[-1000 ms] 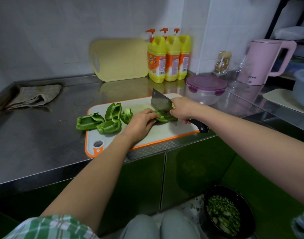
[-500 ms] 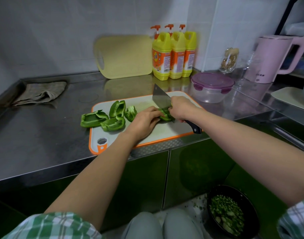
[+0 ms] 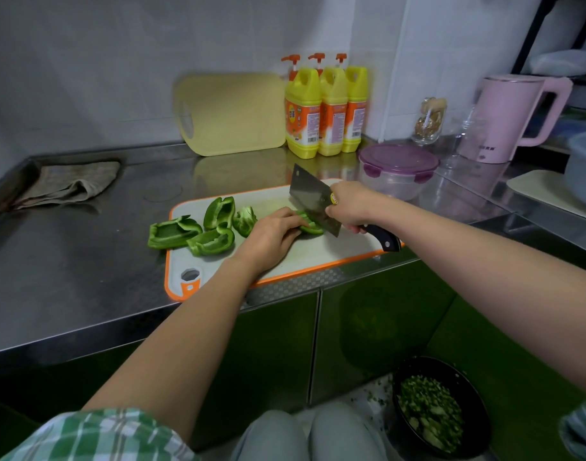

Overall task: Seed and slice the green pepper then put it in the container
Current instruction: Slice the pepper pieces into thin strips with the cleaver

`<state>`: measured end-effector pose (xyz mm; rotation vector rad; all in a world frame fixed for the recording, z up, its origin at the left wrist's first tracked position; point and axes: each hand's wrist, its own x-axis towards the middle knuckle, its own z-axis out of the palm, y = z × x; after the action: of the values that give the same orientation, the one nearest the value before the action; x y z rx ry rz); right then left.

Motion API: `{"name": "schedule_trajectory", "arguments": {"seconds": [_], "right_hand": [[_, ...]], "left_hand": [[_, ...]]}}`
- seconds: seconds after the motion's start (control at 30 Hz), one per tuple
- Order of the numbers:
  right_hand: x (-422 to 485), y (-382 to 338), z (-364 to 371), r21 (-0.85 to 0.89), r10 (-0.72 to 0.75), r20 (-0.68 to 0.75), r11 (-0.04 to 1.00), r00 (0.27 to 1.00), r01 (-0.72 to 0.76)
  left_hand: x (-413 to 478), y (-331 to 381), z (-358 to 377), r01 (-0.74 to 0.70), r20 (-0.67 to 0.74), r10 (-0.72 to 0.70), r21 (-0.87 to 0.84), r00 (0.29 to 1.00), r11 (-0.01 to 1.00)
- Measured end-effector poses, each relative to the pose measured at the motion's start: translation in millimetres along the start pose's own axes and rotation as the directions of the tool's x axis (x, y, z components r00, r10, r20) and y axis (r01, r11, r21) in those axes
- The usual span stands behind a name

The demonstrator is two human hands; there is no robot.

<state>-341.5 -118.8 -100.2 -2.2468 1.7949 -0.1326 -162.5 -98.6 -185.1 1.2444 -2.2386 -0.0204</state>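
The green pepper piece point(image 3: 310, 226) under the knife lies near the middle of the orange-rimmed cutting board point(image 3: 318, 257). The left hand point(image 3: 273, 232) pins it down with curled fingertips. The cleaver point(image 3: 309, 199) stands edge-down on that piece, just right of those fingers. The right hand point(image 3: 349, 206) is wrapped around the cleaver's black handle where it meets the blade.

More pepper pieces point(image 3: 215, 242) sit at the board's left end, and the leftmost piece point(image 3: 171, 232) overhangs onto the steel bench point(image 3: 68, 261). The board lies along the bench's front edge. The container point(image 3: 396, 173), purple lid clipped on, stands just behind the board's far right corner. At the bench's back edge a yellow board point(image 3: 233, 114) leans on the wall beside three yellow bottles point(image 3: 331, 108). A cloth point(image 3: 68, 184) lies near the back left corner.
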Motion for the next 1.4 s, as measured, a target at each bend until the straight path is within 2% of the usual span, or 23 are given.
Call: {"name": "schedule_trajectory", "arguments": {"seconds": [0.23,0.43,0.7,0.9,1.07,1.27,1.4], "right_hand": [[-3.3,-7.4,9.7,-0.183,0.029,0.039,0.983,0.999,-0.021],[1.2,-17.0,9.9,-0.226,0.036,0.052,0.974,0.998,-0.023],[22.2,-21.2,28.1,-0.046,0.072,-0.114,0.996,0.991,-0.078],[15.3,-2.4,14.0,-0.001,0.105,-0.075,0.994,0.992,-0.106],[13.6,10.0,2.8,0.104,0.007,-0.067,0.995,0.998,0.000],[3.5,6.5,2.1,-0.001,0.007,0.024,1.000,1.000,-0.007],[2.5,7.7,3.5,0.013,-0.009,0.001,1.000,1.000,0.009]], "left_hand": [[0.3,-1.0,1.5,0.009,0.011,-0.009,-0.002,1.000,1.000],[0.1,-2.0,1.6,0.006,0.005,-0.006,0.001,1.000,1.000],[-2.7,-1.1,-4.5,-0.019,0.007,0.019,0.015,1.000,1.000],[-3.2,0.4,-5.9,0.011,0.015,-0.010,-0.010,1.000,1.000],[5.5,1.9,-0.9,0.059,0.029,-0.057,-0.038,0.998,0.998],[9.7,0.5,1.7,0.048,0.033,-0.047,-0.041,0.998,0.998],[8.8,-0.1,2.2,0.054,0.028,-0.053,-0.039,0.998,0.998]]}}
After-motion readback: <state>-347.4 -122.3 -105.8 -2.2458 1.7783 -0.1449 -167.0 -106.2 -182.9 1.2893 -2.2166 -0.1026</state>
